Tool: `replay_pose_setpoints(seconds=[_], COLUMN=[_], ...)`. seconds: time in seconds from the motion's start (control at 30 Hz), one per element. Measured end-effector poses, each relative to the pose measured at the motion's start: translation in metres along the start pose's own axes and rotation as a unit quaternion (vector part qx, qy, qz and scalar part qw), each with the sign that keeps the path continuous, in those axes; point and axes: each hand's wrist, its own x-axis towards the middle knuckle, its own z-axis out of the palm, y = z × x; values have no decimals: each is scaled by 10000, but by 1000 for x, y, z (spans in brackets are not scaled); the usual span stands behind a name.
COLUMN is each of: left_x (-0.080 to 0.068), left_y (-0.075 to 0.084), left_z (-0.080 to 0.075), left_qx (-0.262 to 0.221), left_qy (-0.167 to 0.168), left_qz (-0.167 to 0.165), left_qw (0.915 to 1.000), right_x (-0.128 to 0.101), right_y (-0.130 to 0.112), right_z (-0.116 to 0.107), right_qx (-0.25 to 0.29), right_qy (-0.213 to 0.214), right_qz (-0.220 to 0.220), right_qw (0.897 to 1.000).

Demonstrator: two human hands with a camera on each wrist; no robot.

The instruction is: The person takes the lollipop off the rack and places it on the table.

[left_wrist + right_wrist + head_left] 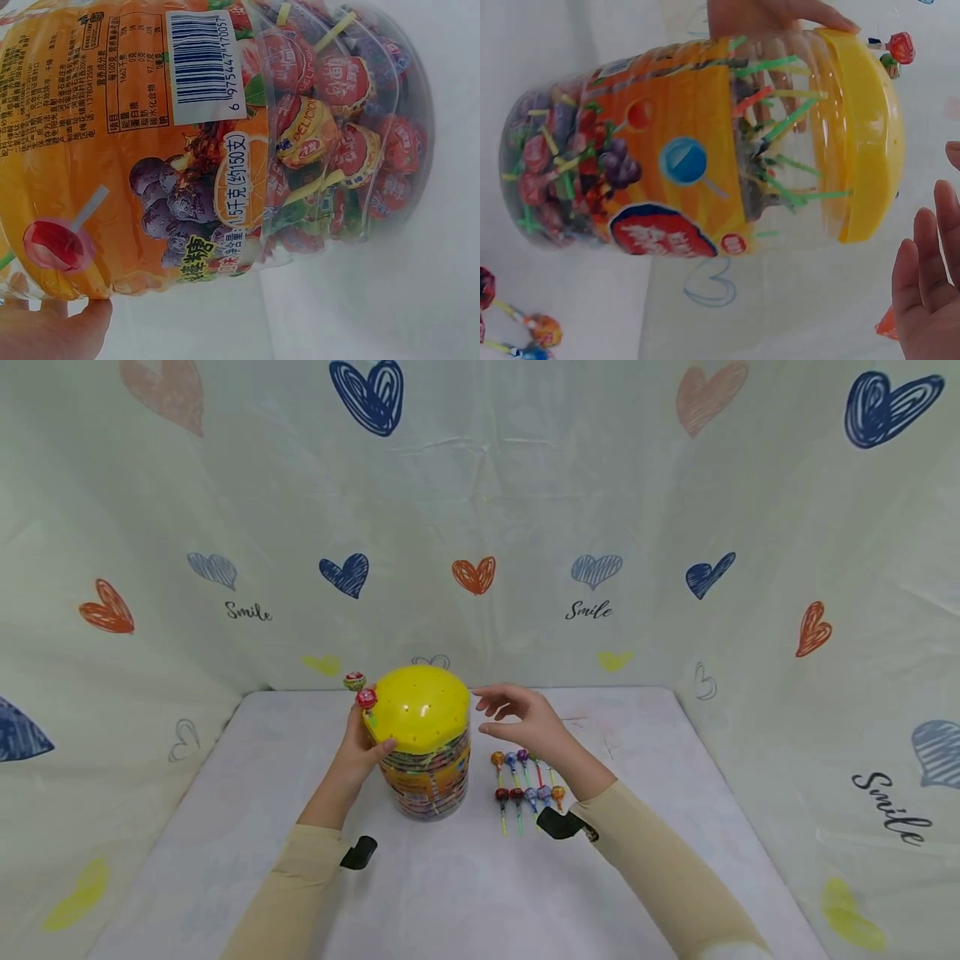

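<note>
The left hand (358,752) grasps the lollipop jar (429,777) at centre frame, thumb lying against the rim of its yellow domed lid (420,706) on the left side. The jar stands upright on the white table (450,893), long axis vertical. Two lollipops (361,690) stand in the lid's upper-left edge, just above this hand.

The right hand (525,718) hovers released, fingers spread and lightly bent, just right of the lid and not touching it. Of the two it is the free one, level with the dome.

Below it, loose lollipops (525,785) lie in two rows right of the jar; the wrist hides some. The left fingers behind the jar show only through the clear wall.
</note>
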Motion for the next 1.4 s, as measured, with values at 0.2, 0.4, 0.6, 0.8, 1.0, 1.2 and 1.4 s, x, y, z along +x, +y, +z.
replay_pose_setpoints(seconds=[0.2, 0.4, 0.6, 0.8, 1.0, 1.2, 1.4], left_x=[-1, -3, -1, 0, 0, -1, -1], left_y=[-1, 1, 1, 1, 1, 1, 2], left_z=[1, 2, 1, -1, -1, 0, 0], left_qx=[122, 316, 301, 156, 70, 84, 144], left_qy=[26, 92, 118, 23, -35, -21, -24], left_qz=[-27, -193, -315, -378, -365, -328, -282], left_qw=[9999, 9993, 9990, 9992, 9993, 9994, 9995], right_x=[22, 39, 53, 70, 82, 92, 95], right_y=[-15, -23, -30, -34, -37, -38, -40], right_z=[13, 24, 32, 41, 48, 52, 53], right_qx=[40, -75, -237, -331, -261, -19, -21], right_qy=[-283, -686, -962, -1396, -1885, -2475, -2825], right_qz=[-289, -580, -655, -773, -985, -1080, -1063], right_qw=[9992, 9959, 9929, 9866, 9768, 9628, 9533])
